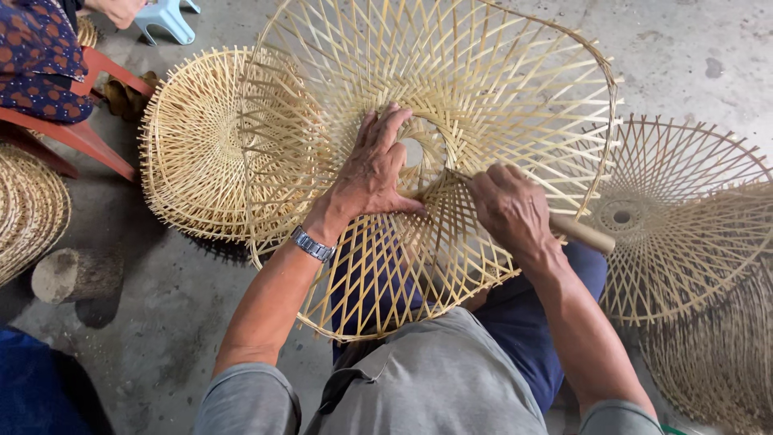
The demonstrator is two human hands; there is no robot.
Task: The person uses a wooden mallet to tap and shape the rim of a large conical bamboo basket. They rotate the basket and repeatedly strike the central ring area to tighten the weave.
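Weaving: a person sits over an open-lattice bamboo frame [483,89], cone-shaped and propped on the lap against dark blue trousers [523,322].
Frame position: it fills the upper middle of the view, its round rim tilted up and away, its small centre hole [413,151] just beside the thumb of the left hand.
Left hand [372,173]: spread flat, fingers extended, palm pressing on the strips around the centre hole; it grips nothing. A metal wristwatch [312,244] sits on this wrist.
Right hand [511,211]: closed in a fist around a wooden-handled tool [581,234]; the pale handle sticks out toward the right, the working end lies against the lattice near the centre hole and is too thin to make out.
Floor: grey concrete floor [684,48] carries everything.
Left of the frame: a stack of finished bamboo frames [193,145], touching or overlapping it in the view.
Right edge: more frames [692,217], laid flat, piled toward the lower right corner.
Left edge: a short log [76,274] and coiled woven pieces [28,205].
Top left corner: another person's patterned sleeve [36,56] on a red stool [88,133], beside a light blue plastic stool [165,18].
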